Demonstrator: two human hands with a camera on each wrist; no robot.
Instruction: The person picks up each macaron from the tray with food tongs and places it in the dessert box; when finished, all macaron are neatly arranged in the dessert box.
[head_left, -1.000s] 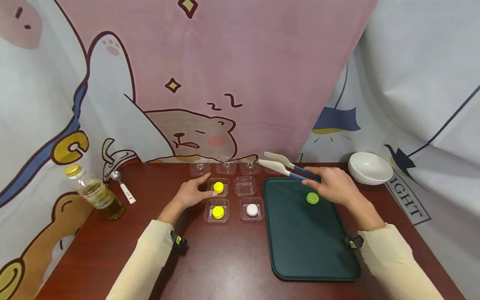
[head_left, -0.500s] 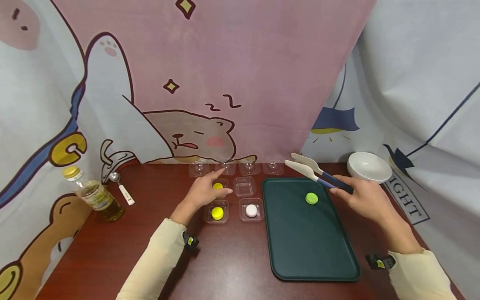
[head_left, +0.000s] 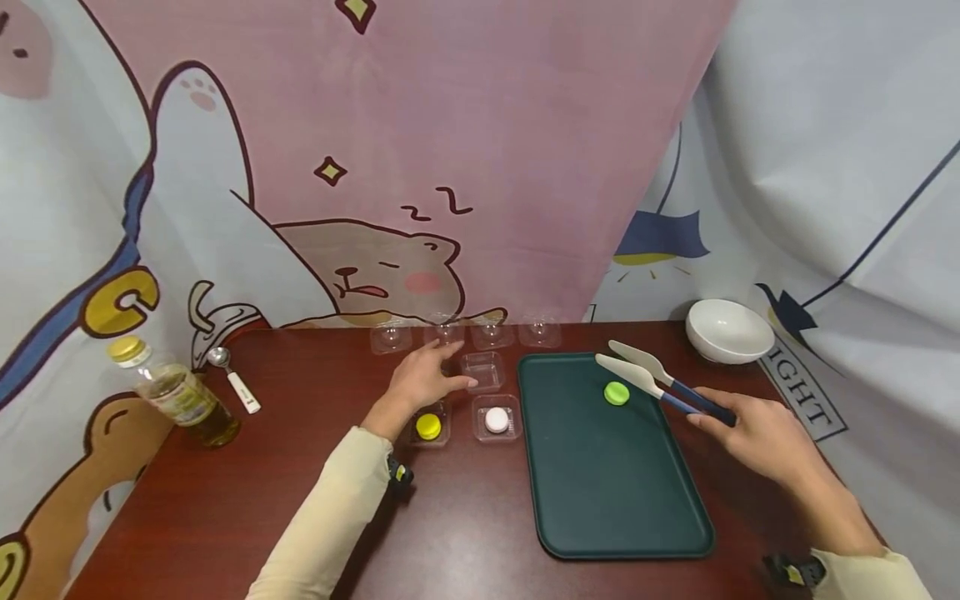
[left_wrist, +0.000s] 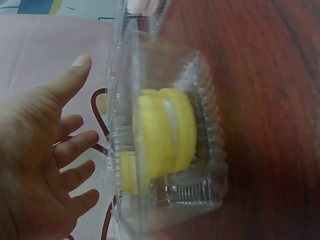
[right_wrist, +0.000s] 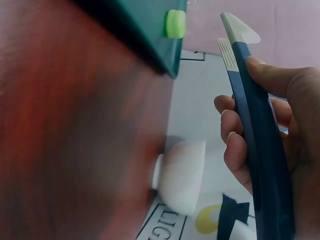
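My left hand (head_left: pixel 422 379) reaches over the clear plastic boxes with fingers spread, holding nothing; it hides the rear yellow macaron in the head view. A yellow macaron (head_left: pixel 428 427) lies in the box just in front of it, and a pinkish-white macaron (head_left: pixel 497 420) in the box to the right. The left wrist view shows a yellow macaron (left_wrist: pixel 175 132) through a box wall (left_wrist: pixel 212 130), beside the relaxed fingers. My right hand (head_left: pixel 768 437) grips blue-handled tongs (head_left: pixel 667 390), whose pale tips are apart with nothing between them. Below the tips, a green macaron (head_left: pixel 617 393) rests on the tray.
A dark green tray (head_left: pixel 615 492) lies right of the boxes. Behind the macaron boxes sit an empty box (head_left: pixel 482 372) and several clear lids (head_left: pixel 540 331). A white bowl (head_left: pixel 729 332) stands back right; an oil bottle (head_left: pixel 180 396) and a scoop (head_left: pixel 238 383) are left.
My left hand has moved right, from beside the rear yellow macaron to over it. My right hand has drawn the tongs right and toward me.
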